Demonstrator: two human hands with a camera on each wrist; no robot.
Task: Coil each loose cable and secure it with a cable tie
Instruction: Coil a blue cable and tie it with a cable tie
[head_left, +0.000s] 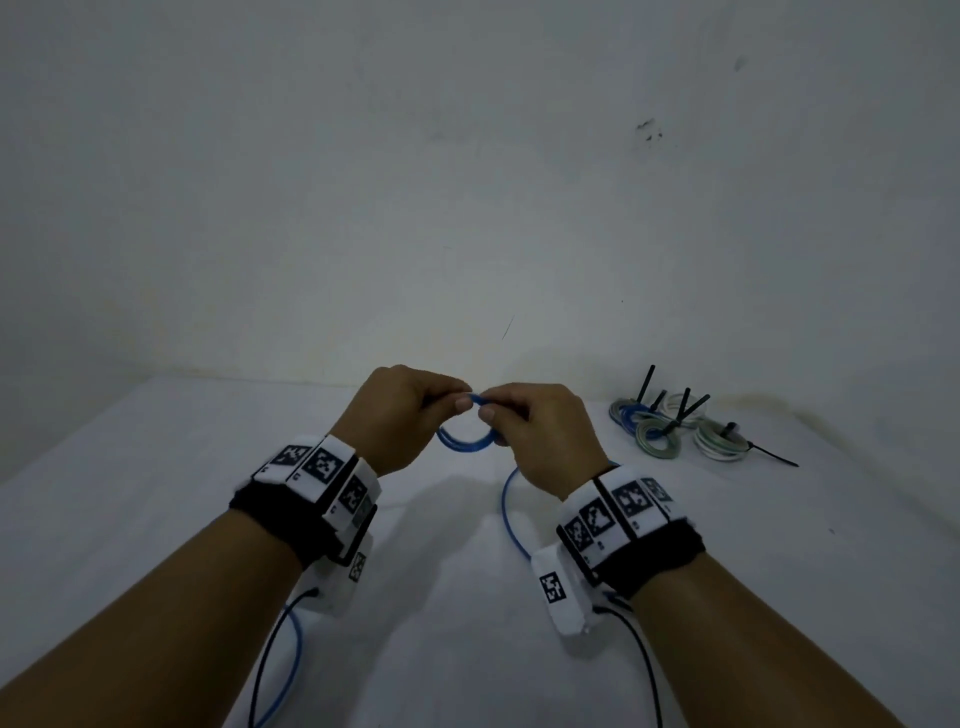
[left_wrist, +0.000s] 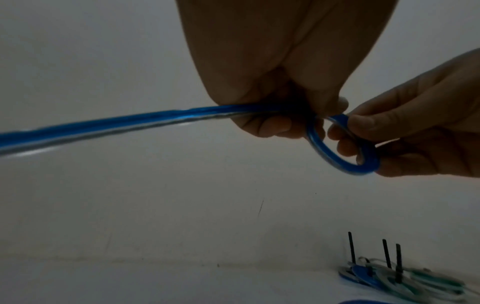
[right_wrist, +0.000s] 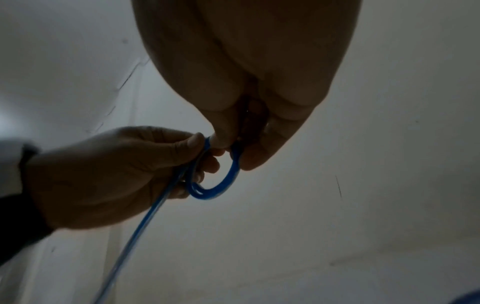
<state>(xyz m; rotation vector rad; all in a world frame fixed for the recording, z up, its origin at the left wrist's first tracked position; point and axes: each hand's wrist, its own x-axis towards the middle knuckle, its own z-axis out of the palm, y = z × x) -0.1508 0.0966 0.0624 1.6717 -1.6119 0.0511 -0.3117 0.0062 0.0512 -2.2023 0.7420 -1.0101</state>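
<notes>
Blue cable (head_left: 465, 441): being held above the white counter (head_left: 156, 493) as a small loop, loose length trailing down and lying along the counter toward the viewer. Left hand (head_left: 400, 415): pinching the loop's top and left side, fingers curled round the strand. Right hand (head_left: 545, 436): pinching the loop's right side between thumb and fingers (left_wrist: 369, 125). Both hands touching at the loop's top. Finished coils (head_left: 670, 431): lying grouped at the far right of the counter by the wall, well apart from the hands, black cable ties (head_left: 649, 384) sticking up from them.
</notes>
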